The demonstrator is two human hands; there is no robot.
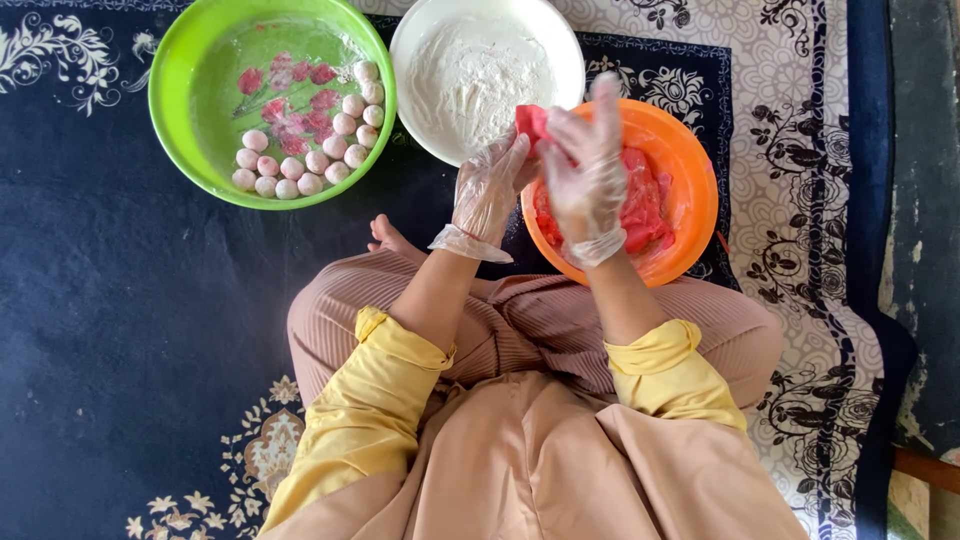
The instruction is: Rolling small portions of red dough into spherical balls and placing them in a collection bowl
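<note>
Both hands wear thin clear plastic gloves. My left hand [490, 190] and my right hand [585, 165] meet above the near-left rim of an orange bowl [690, 150] and pinch a small piece of red dough [531, 122] between them. More red dough [645, 210] lies inside the orange bowl. A white bowl [420, 45] of white flour sits just beyond the hands. To the left, a green bowl [175, 100] holds several small pale floured balls [310, 160] and some flat red pieces.
I sit cross-legged on a dark blue carpet [120, 300] with white floral patterns, my knees under the hands. The three bowls stand on the carpet in front of me. A bare concrete floor strip [925, 200] runs along the right edge.
</note>
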